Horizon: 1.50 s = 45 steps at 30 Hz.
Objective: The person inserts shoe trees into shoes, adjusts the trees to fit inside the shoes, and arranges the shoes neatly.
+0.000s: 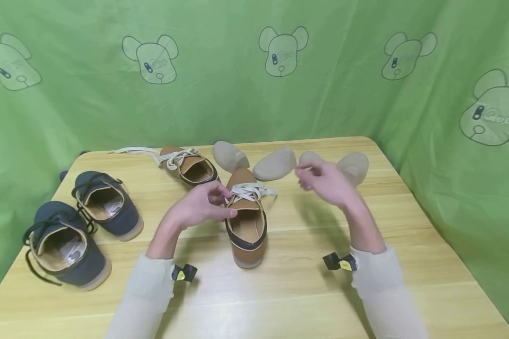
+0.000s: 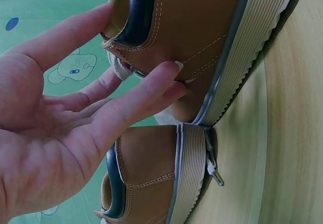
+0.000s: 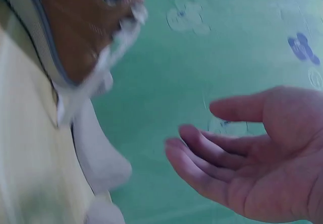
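A brown lace-up shoe (image 1: 249,250) with white laces stands mid-table, its toe pointing away. At its left side is my left hand (image 1: 201,205), fingers relaxed; in the left wrist view the fingertips (image 2: 169,75) touch the shoe's brown side and the thumb is at the collar. My right hand (image 1: 328,181) is raised to the right of the shoe, loosely bent and holding nothing. Beneath and behind it lie several beige, rounded shoe inserts (image 1: 275,164), partly covered by the hand. The second brown shoe (image 1: 176,172) sits behind to the left, its laces trailing leftward.
Two dark blue shoes (image 1: 129,216) with black laces stand on the left of the wooden table (image 1: 280,306), crumpled white material inside them. A green curtain (image 1: 220,94) with printed bear heads hangs behind and at both sides.
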### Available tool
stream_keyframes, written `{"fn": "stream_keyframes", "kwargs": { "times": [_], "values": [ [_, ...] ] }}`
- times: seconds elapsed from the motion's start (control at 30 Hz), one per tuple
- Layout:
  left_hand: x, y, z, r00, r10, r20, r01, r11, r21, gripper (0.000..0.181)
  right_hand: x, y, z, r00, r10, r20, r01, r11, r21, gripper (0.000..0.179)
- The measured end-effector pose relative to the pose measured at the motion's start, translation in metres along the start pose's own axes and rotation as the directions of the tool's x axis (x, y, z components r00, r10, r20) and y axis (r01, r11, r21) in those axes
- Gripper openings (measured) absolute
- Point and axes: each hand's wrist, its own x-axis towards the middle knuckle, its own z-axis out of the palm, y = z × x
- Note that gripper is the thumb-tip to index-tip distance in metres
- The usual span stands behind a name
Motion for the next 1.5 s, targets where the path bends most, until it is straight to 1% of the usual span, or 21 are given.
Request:
{"fn": "stream_keyframes", "kwargs": {
  "times": [0.07, 0.1, 0.17, 0.23, 0.37, 0.47, 0.53, 0.57, 0.6, 0.63, 0.7, 0.83, 0.93, 1.13, 1.33, 1.5],
  "values": [
    [0.000, 0.000, 0.000, 1.000, -0.001, -0.002, 0.001, 1.000, 0.006, 0.045, -0.002, 0.005, -0.011, 0.994, 0.029, -0.102, -0.030, 1.000, -0.002, 0.045],
    [0.000, 0.000, 0.000, 1.000, -0.001, -0.001, 0.001, 1.000, 0.006, 0.045, -0.003, 0.008, -0.015, 0.987, 0.037, -0.157, -0.039, 0.999, -0.009, 0.046],
    [0.001, 0.000, 0.000, 1.000, -0.001, 0.001, 0.001, 1.000, 0.003, 0.046, -0.004, 0.015, -0.023, 0.968, 0.053, -0.247, -0.060, 0.998, -0.023, 0.048],
    [0.001, 0.000, 0.000, 1.000, -0.001, 0.003, 0.001, 1.000, -0.003, 0.046, -0.004, 0.022, -0.030, 0.944, 0.073, -0.322, -0.084, 0.996, -0.018, 0.049],
    [0.001, -0.001, 0.000, 1.000, 0.001, 0.003, -0.001, 1.000, -0.011, 0.046, 0.000, 0.038, -0.040, 0.888, 0.129, -0.441, -0.139, 0.990, 0.009, 0.047],
    [0.001, -0.002, 0.000, 1.000, 0.002, -0.001, -0.002, 1.000, -0.012, 0.046, 0.006, 0.053, -0.045, 0.831, 0.179, -0.527, -0.177, 0.983, 0.054, 0.042],
    [0.001, -0.002, 0.000, 1.000, 0.003, -0.004, -0.003, 1.000, -0.007, 0.045, 0.010, 0.064, -0.047, 0.792, 0.217, -0.571, -0.201, 0.975, 0.092, 0.040],
    [0.001, -0.002, 0.000, 1.000, 0.003, -0.004, -0.003, 1.000, -0.007, 0.045, 0.012, 0.069, -0.048, 0.777, 0.234, -0.584, -0.213, 0.971, 0.107, 0.039],
    [0.001, -0.002, 0.000, 1.000, 0.003, -0.006, -0.003, 1.000, -0.006, 0.045, 0.014, 0.073, -0.050, 0.768, 0.246, -0.591, -0.219, 0.969, 0.118, 0.040],
    [0.001, -0.002, 0.000, 1.000, 0.005, -0.009, -0.005, 1.000, 0.000, 0.045, 0.015, 0.078, -0.051, 0.765, 0.255, -0.592, -0.225, 0.966, 0.127, 0.041],
    [0.001, -0.001, 0.000, 1.000, 0.005, -0.010, -0.005, 1.000, 0.002, 0.045, 0.016, 0.084, -0.053, 0.768, 0.265, -0.583, -0.232, 0.964, 0.132, 0.044],
    [0.002, 0.000, -0.001, 1.000, 0.002, -0.010, -0.002, 1.000, 0.004, 0.045, 0.018, 0.093, -0.055, 0.797, 0.270, -0.540, -0.251, 0.962, 0.111, 0.051],
    [0.001, 0.000, -0.001, 1.000, 0.000, -0.007, 0.000, 1.000, -0.005, 0.045, 0.021, 0.099, -0.055, 0.815, 0.279, -0.509, -0.269, 0.958, 0.094, 0.055],
    [0.002, -0.001, -0.001, 1.000, 0.002, -0.004, -0.003, 1.000, -0.014, 0.044, 0.025, 0.113, -0.053, 0.848, 0.283, -0.448, -0.304, 0.952, 0.024, 0.061],
    [0.002, -0.003, -0.001, 1.000, 0.003, -0.002, -0.003, 1.000, -0.006, 0.045, 0.027, 0.123, -0.053, 0.868, 0.305, -0.392, -0.343, 0.939, -0.029, 0.062],
    [0.001, -0.003, -0.001, 1.000, -0.004, -0.007, 0.004, 1.000, 0.018, 0.046, 0.028, 0.127, -0.053, 0.884, 0.339, -0.322, -0.372, 0.927, -0.047, 0.066]
  ]
}}
